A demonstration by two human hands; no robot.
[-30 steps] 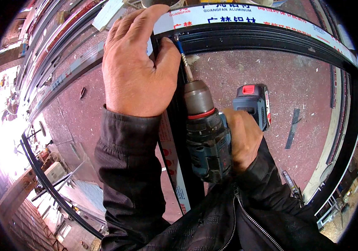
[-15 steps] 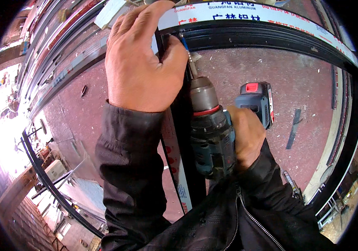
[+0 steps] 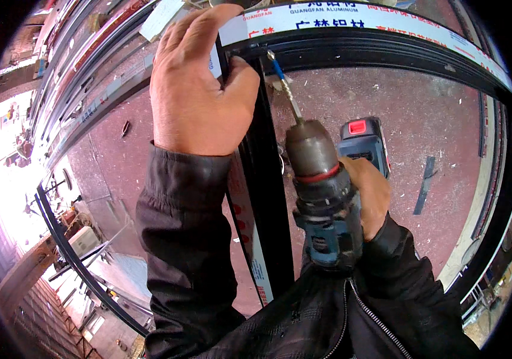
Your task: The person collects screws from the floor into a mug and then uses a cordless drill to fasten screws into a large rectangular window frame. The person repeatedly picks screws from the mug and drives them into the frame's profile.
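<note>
My left hand (image 3: 199, 102) is closed round the corner of a black metal frame (image 3: 351, 58), thumb on the near side and fingers over the far edge. White printed film (image 3: 333, 19) covers part of that frame. A black bar (image 3: 268, 203) of the frame runs from this corner toward my body. In my right hand (image 3: 372, 194) is a cordless drill (image 3: 327, 221), gripped by its handle, with its battery (image 3: 357, 134) showing beyond. The drill bit (image 3: 284, 84), banded blue, points away from me. Its tip shows against the frame near my left thumb; contact cannot be told.
Long metal profiles (image 3: 88, 78) lie stacked at the far left. Below the frame is a reddish floor (image 3: 339, 99) with white specks, a dark strip (image 3: 424, 185) and a small dark piece (image 3: 126, 128). Another black frame edge (image 3: 82, 269) curves along the lower left.
The drill in my right hand has shifted right and toward me, its bit now tilted leftward and more exposed. My left hand keeps its grip on the frame corner.
</note>
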